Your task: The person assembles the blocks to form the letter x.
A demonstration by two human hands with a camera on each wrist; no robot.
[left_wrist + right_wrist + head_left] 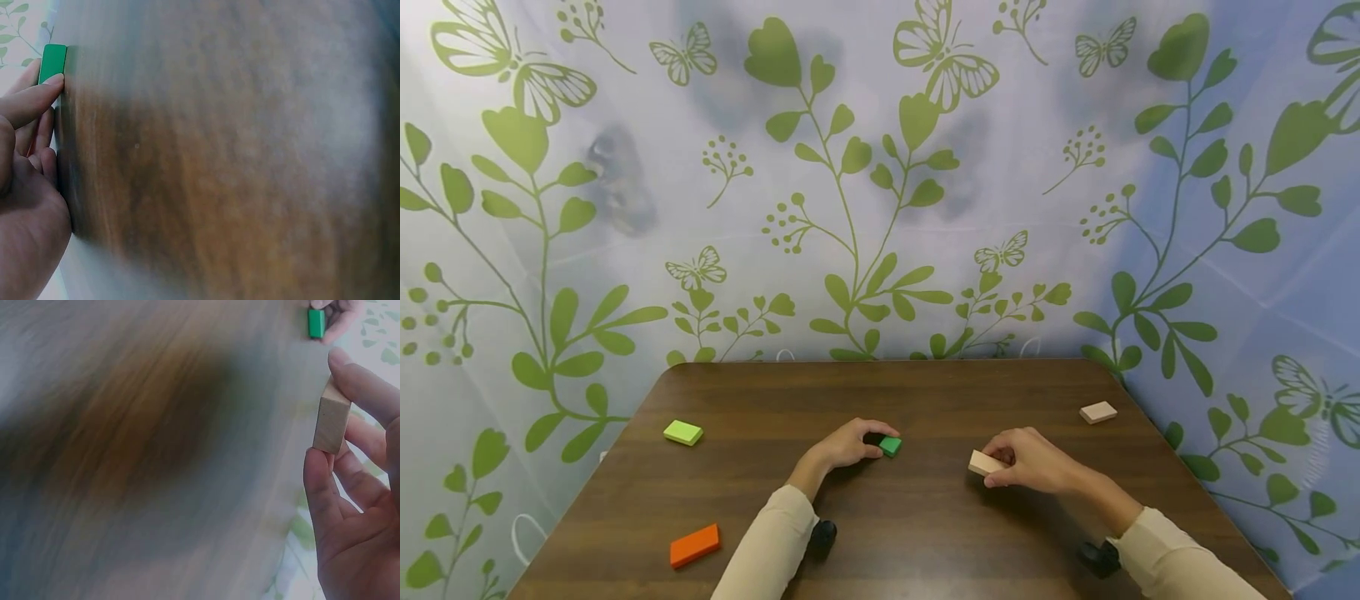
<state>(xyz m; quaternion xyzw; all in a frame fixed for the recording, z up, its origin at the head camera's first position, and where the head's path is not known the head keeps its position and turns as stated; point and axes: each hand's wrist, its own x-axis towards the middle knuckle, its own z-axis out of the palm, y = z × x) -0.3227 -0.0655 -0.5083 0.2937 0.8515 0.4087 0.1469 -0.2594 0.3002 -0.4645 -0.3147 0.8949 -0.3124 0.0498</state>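
Near the middle of the table, my left hand [847, 443] pinches a small green block [891, 447] between thumb and fingers. The left wrist view shows the far end of that green block [54, 62] sticking out past the thumb. To the right, my right hand [1033, 460] grips a plain wooden block [983, 463]. Seen from the right wrist, this wooden block [332, 419] is pinched by its ends between the thumb and a finger. A gap of bare tabletop separates the two held blocks.
On the brown wooden table [925, 533] lie a lime-green block [682, 432] at the far left, an orange block [695, 546] at the near left and a pale wooden block [1098, 412] at the far right. A leaf-patterned curtain [865, 208] hangs behind the table.
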